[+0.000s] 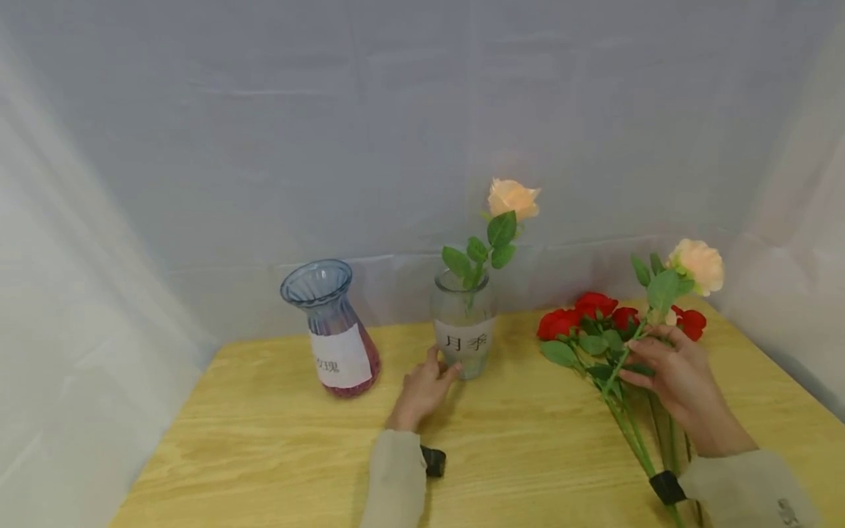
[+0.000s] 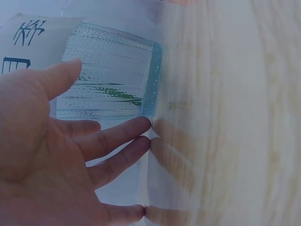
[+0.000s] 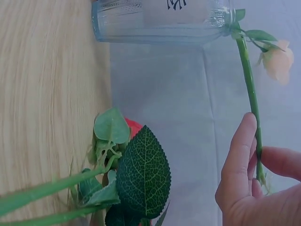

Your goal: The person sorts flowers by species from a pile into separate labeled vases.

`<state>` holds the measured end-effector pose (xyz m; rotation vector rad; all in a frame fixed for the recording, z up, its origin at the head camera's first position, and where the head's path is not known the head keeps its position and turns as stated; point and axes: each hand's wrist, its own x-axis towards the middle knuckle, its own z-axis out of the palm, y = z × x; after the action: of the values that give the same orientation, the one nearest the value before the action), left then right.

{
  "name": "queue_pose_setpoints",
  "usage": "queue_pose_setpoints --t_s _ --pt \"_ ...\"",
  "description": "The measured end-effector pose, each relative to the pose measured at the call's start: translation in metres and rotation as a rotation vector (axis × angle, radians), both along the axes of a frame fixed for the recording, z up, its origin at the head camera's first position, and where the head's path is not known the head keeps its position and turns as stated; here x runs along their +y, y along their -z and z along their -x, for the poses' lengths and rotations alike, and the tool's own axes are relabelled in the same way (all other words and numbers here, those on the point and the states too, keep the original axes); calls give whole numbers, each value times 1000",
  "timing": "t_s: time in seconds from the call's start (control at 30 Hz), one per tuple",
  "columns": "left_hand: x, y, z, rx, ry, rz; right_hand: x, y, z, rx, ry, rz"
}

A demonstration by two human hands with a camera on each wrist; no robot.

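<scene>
My left hand [image 1: 422, 389] is beside the base of a clear glass vase [image 1: 474, 367] with a white label, its thumb at the glass. In the left wrist view the fingers [image 2: 117, 141] are spread, fingertips at the tabletop. A peach rose [image 1: 513, 199] with green leaves stands in this vase, leaning right. On the right, my right hand [image 1: 680, 378] pinches the green stem [image 3: 249, 80] of another peach rose [image 1: 700, 265], bloom upward, over a pile of flowers. The stem overlaps the vase mouth in the right wrist view.
A blue-to-pink glass vase [image 1: 370, 352] with a white label stands at left. Several red roses [image 1: 596, 304] lie at right, their long stems [image 1: 637, 440] running toward the front edge. Pale cloth [image 1: 396, 147] hangs behind the wooden table [image 1: 277, 455].
</scene>
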<state>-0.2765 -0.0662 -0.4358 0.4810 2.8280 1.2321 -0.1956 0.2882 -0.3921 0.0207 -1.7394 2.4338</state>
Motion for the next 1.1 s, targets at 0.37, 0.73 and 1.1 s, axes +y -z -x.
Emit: queue_pose_setpoints --t_s 0.37,0.73,1.1 --pt "-1 0 -1 0 4 1 -6 -5 3 -24 -7 31" --pt "0 -1 -1 -11 -4 -18 -18 -14 8 13 -6 66" --pt "0 -2 -2 -6 -8 -5 -28 -22 13 44 50 103"
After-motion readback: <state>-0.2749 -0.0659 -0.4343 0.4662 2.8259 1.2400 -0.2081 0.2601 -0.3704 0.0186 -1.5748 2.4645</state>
